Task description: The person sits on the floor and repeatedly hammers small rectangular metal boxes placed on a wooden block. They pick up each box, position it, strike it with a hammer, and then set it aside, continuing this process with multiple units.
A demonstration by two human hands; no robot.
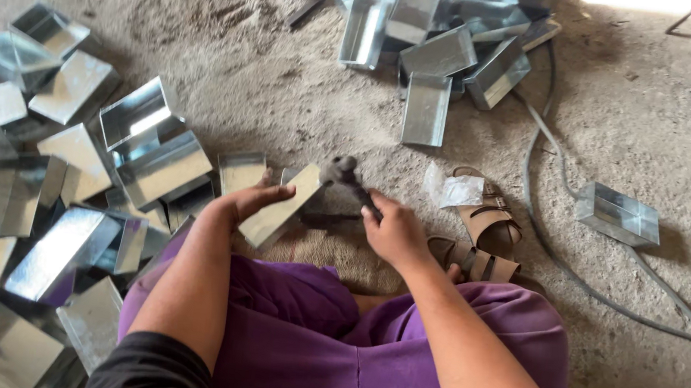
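On the dirt floor, mid-batch.
Left hand [251,201] gripping a sheet-metal box [279,205] at the knees, right hand [393,230] clenched round a hammer [346,174]; shaped boxes [57,213] heaped left, more stacked beyond [442,32].

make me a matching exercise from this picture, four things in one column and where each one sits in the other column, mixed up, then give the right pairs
Things:
1. hammer
2. metal box in the left hand
3. sandals
4. lone metal box

Places:
A. alone on the ground to the right, beside the cable
B. on the ground just right of the right hand
C. gripped in the right hand, head over the box edge
D. steadied under the left hand, in front of the knees

Pairs: 1-C, 2-D, 3-B, 4-A
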